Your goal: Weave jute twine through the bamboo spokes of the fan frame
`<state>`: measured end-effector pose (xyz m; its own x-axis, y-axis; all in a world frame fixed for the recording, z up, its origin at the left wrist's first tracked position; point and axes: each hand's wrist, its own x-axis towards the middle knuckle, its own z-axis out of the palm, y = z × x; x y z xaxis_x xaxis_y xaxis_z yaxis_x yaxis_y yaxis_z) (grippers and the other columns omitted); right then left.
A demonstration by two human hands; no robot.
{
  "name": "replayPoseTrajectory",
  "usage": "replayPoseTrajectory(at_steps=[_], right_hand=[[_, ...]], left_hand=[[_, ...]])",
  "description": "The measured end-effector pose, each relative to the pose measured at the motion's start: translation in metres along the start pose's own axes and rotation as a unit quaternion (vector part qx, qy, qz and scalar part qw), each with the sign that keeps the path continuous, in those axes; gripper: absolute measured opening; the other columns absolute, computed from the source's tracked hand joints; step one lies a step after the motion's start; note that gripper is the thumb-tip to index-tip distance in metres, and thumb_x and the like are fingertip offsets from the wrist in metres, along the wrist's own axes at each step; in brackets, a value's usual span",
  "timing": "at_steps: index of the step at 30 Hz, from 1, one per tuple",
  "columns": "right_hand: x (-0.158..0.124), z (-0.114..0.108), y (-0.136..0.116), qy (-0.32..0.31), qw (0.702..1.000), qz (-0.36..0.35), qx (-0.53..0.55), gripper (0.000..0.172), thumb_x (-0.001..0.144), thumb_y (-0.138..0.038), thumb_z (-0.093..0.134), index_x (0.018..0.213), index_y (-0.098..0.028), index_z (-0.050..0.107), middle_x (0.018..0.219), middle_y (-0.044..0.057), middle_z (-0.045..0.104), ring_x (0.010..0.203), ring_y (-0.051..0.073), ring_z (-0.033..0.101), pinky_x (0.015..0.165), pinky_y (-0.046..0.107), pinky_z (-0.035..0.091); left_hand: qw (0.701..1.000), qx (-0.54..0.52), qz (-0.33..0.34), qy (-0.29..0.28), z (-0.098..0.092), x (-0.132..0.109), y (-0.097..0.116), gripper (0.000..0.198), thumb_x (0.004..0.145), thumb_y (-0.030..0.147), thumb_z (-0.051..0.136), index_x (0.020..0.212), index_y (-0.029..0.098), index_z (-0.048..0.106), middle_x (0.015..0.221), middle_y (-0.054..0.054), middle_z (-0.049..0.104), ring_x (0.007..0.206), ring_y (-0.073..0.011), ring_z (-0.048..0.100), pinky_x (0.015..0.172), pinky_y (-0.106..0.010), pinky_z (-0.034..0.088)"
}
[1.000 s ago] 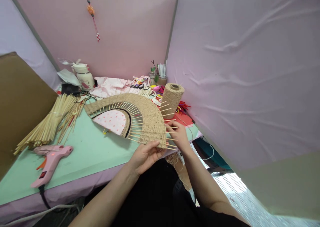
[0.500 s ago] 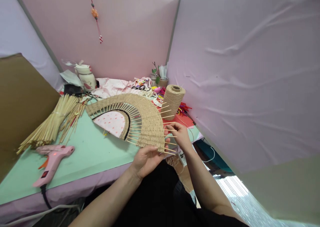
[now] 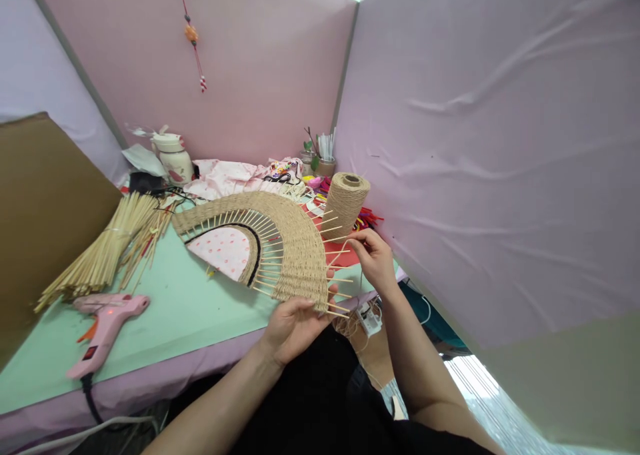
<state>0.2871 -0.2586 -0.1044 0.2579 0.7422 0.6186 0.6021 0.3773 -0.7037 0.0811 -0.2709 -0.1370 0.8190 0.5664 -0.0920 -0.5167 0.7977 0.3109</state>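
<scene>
Head view: the near right edge of a woven fan (image 3: 303,258) is clamped in the left hand (image 3: 296,325), with the thumb laid on top and fingertips showing past the weave among the bare stick ends. A strand of twine (image 3: 340,253) is pinched between the thumb and fingers of the right hand (image 3: 374,260), which is raised just beside those ends; the strand is stretched from there towards the fan's edge. The fan is held out over a green-topped table (image 3: 200,331); whether it is touched by the tabletop cannot be told. Its inner half-round is covered in spotted pink cloth and bordered by a black band, and thin sticks are left exposed between band and weave. Just beyond the right hand, a spool of twine (image 3: 346,205) is stood upright. Farther back, crumpled pink fabric (image 3: 225,177) and a pale bottle (image 3: 173,158) are placed. To the left, a tied bundle of sticks (image 3: 107,241) is laid near a pink glue gun (image 3: 107,331).
</scene>
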Motion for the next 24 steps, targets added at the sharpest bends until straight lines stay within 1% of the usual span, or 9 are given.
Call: replayPoseTrajectory(at_steps=[6,8,11,13,15,17,19,22,24], right_hand=[[0.003,0.001,-0.002,0.028,0.999,0.02,-0.015,0.015,0.083,-0.033,0.063,0.076,-0.02,0.062,0.076,0.002,0.061,0.07,0.016,0.054,0.066,0.028,0.042],[0.009,-0.002,-0.003,0.003,0.999,0.013,-0.029,0.013,0.083,-0.031,0.062,0.075,-0.02,0.063,0.076,0.002,0.062,0.069,0.015,0.054,0.066,0.028,0.042],[0.022,-0.006,-0.003,-0.062,0.997,0.001,-0.039,0.01,0.082,-0.027,0.059,0.076,-0.02,0.064,0.079,0.002,0.064,0.073,0.016,0.055,0.07,0.028,0.042],[0.029,-0.007,0.001,-0.1,0.994,0.024,-0.025,0.01,0.081,-0.027,0.06,0.076,-0.02,0.065,0.078,0.002,0.064,0.072,0.016,0.055,0.069,0.028,0.041],[0.029,-0.004,0.008,-0.119,0.99,0.079,0.004,0.012,0.078,-0.03,0.061,0.075,-0.019,0.065,0.071,0.001,0.062,0.065,0.014,0.052,0.062,0.027,0.039],[0.025,0.005,0.015,-0.112,0.983,0.139,0.045,0.014,0.076,-0.032,0.062,0.072,-0.018,0.063,0.063,-0.002,0.057,0.057,0.012,0.045,0.056,0.025,0.035],[0.016,0.022,0.02,-0.085,0.974,0.183,0.1,0.018,0.073,-0.036,0.063,0.069,-0.018,0.061,0.06,-0.003,0.053,0.054,0.011,0.041,0.054,0.025,0.033],[0.003,0.054,0.019,-0.048,0.955,0.225,0.188,0.025,0.07,-0.042,0.065,0.069,-0.018,0.058,0.06,-0.004,0.052,0.054,0.01,0.042,0.055,0.024,0.035],[-0.001,0.072,0.013,-0.032,0.946,0.235,0.223,0.029,0.071,-0.047,0.062,0.07,-0.019,0.055,0.062,-0.003,0.053,0.056,0.011,0.043,0.056,0.024,0.038]], left_hand=[[1.0,-0.004,0.008,0.005,0.001,-0.001,-0.001,0.061,0.073,0.002,0.047,0.133,0.015,0.049,0.099,-0.008,0.07,0.099,-0.018,0.062,0.098,-0.037,0.04],[1.0,-0.002,0.009,0.006,0.0,-0.002,-0.001,0.062,0.072,0.002,0.047,0.132,0.015,0.049,0.099,-0.008,0.07,0.099,-0.0182,0.063,0.098,-0.037,0.04],[1.0,0.0,0.007,0.01,-0.002,-0.003,-0.002,0.062,0.073,0.001,0.047,0.132,0.016,0.049,0.102,-0.008,0.07,0.099,-0.0174,0.063,0.096,-0.035,0.042],[1.0,-0.003,0.005,0.011,-0.003,-0.004,-0.002,0.062,0.073,0.0,0.047,0.133,0.017,0.049,0.107,-0.008,0.069,0.101,-0.0168,0.063,0.095,-0.032,0.042],[1.0,-0.004,0.006,0.008,-0.003,-0.005,-0.002,0.063,0.073,0.0,0.047,0.134,0.018,0.048,0.11,-0.008,0.068,0.103,-0.0167,0.063,0.095,-0.031,0.043],[1.0,0.001,0.008,0.002,-0.002,-0.006,-0.003,0.064,0.074,0.0,0.047,0.135,0.018,0.047,0.112,-0.008,0.068,0.105,-0.0174,0.062,0.095,-0.031,0.042],[1.0,0.014,0.003,-0.007,0.0,-0.006,-0.003,0.063,0.074,0.001,0.048,0.135,0.017,0.047,0.112,-0.009,0.068,0.107,-0.0188,0.062,0.097,-0.033,0.042],[0.999,0.041,-0.003,-0.019,0.002,-0.007,-0.003,0.062,0.075,0.001,0.049,0.135,0.015,0.048,0.112,-0.01,0.069,0.109,-0.0209,0.061,0.1,-0.035,0.039],[0.998,0.058,-0.001,-0.024,0.002,-0.008,-0.003,0.059,0.076,0.001,0.049,0.134,0.015,0.05,0.114,-0.011,0.068,0.11,-0.0211,0.061,0.101,-0.035,0.039]])
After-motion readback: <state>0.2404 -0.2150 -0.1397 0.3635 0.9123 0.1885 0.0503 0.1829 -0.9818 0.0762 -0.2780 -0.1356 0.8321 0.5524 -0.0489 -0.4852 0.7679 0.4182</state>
